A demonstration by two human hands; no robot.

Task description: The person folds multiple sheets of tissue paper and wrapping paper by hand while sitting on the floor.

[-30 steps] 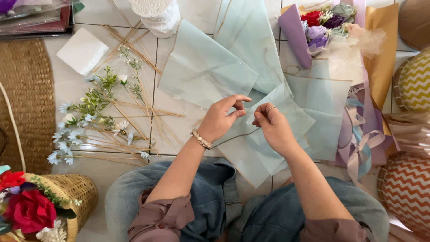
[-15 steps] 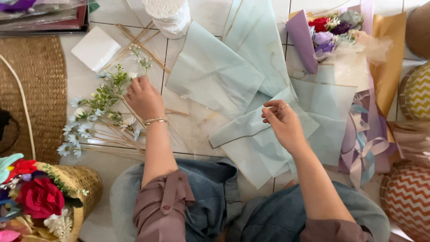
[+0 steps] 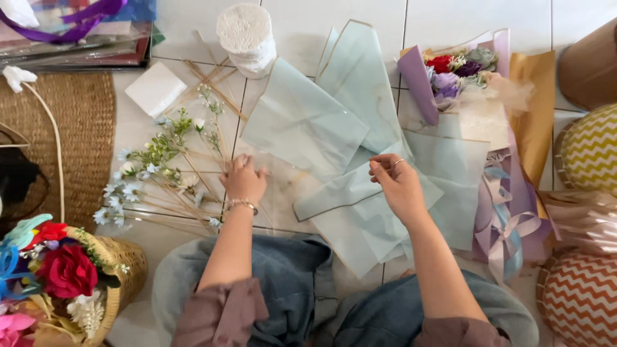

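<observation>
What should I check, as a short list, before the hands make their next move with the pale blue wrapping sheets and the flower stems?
1. Right hand pinches pale blue wrapping paper sheet: ok.
2. Left hand rests on thin wooden flower stems: ok; grip cannot tell.
3. Small white and blue flowers lie within left reach: ok.
4. Spare blue sheets lie flat: ok.
5. Finished purple-wrapped bouquet is apart from both hands: ok.

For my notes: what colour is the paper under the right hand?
Pale blue-green wrapping paper, seen in the head view.
</observation>
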